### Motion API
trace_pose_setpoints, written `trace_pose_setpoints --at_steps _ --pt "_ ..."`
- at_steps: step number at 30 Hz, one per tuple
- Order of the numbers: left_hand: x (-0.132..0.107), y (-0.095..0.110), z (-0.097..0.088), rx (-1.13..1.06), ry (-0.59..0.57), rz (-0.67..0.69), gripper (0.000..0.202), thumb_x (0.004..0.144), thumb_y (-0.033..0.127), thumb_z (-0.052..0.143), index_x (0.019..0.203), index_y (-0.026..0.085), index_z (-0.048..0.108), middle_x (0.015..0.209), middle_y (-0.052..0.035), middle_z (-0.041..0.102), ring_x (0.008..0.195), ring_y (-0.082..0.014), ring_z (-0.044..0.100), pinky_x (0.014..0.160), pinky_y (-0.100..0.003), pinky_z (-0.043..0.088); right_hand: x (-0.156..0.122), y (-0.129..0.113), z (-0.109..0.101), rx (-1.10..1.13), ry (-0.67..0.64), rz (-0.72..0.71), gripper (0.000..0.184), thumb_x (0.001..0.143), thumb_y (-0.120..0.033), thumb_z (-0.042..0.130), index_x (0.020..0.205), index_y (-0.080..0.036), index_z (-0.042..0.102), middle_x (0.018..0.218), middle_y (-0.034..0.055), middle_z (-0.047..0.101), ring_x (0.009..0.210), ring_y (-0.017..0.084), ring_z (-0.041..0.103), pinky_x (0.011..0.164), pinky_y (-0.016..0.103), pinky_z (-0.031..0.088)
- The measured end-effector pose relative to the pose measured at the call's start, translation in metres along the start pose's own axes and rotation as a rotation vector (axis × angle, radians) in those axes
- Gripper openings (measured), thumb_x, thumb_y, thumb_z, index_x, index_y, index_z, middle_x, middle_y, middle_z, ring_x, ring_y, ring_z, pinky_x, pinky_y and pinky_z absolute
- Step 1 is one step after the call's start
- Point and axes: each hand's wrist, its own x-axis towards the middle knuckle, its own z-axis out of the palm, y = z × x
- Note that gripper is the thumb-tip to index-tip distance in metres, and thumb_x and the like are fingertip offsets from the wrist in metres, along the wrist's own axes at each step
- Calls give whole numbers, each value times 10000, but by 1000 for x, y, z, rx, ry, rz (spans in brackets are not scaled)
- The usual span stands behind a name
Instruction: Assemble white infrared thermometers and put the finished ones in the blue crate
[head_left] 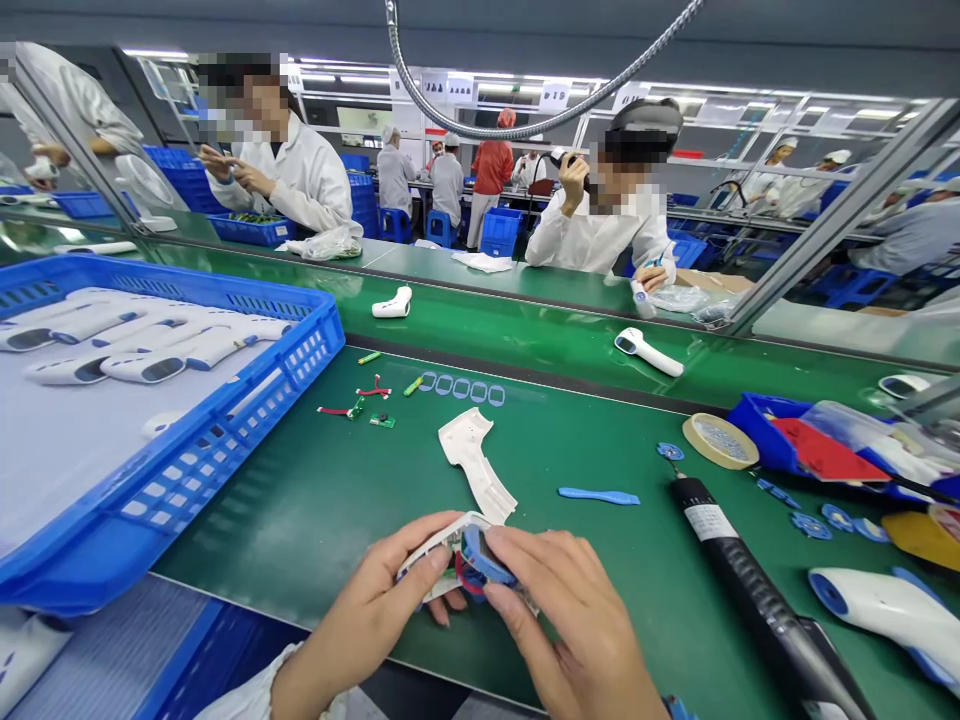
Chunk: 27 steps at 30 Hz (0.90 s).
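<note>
Factory line, green worktop [300, 500], blue crate [300, 340] of white thermometer bodies [112, 345] around 10 o'clock, black electric screwdriver [750, 580] at 4 o'clock. Left hand [367, 610] and right hand [570, 620] both grasping a white plastic housing [442, 540] with a blue part [480, 555], at 6 o'clock. Loose white shell [469, 460] just beyond, toward 12 o'clock; small blue rings [461, 388] farther out.

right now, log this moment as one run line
left hand: holds white plastic housing | right hand: on blue part | nearby: white housing shell, blue plastic strip
</note>
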Motion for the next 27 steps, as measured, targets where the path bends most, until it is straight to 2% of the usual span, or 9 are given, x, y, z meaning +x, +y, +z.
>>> trace_pose_setpoints --at_steps 4,9,19,27 --pt "-2 3 -1 -10 -58 -9 362 878 361 461 1203 209 513 809 -22 642 726 -139 583 657 -227 489 -6 2 2 38 12 9 300 805 -137 556 1101 -184 574 1039 68 663 808 182 570 681 323 489" --pt "-1 2 4 -79 -37 5 302 873 336 477 1147 234 553 857 -11 644 687 -117 578 653 -209 489 -15 1 7 -13 60 24 346 802 -134 553 1142 -196 559 1075 72 655 829 194 573 730 360 484" --pt "-1 -6 7 -100 -9 -15 354 862 371 481 1173 211 533 874 -43 652 690 -145 593 674 -254 500 -16 5 10 -128 77 58 314 808 -126 527 1113 -175 579 1078 75 653 883 199 579 739 347 472" --pt "0 -10 11 -80 62 -5 357 848 396 501 1163 236 553 970 -41 638 702 -142 590 696 -256 508 -17 0 6 -313 76 -30 250 793 -162 564 1036 -123 607 976 62 693 869 206 609 777 358 431"
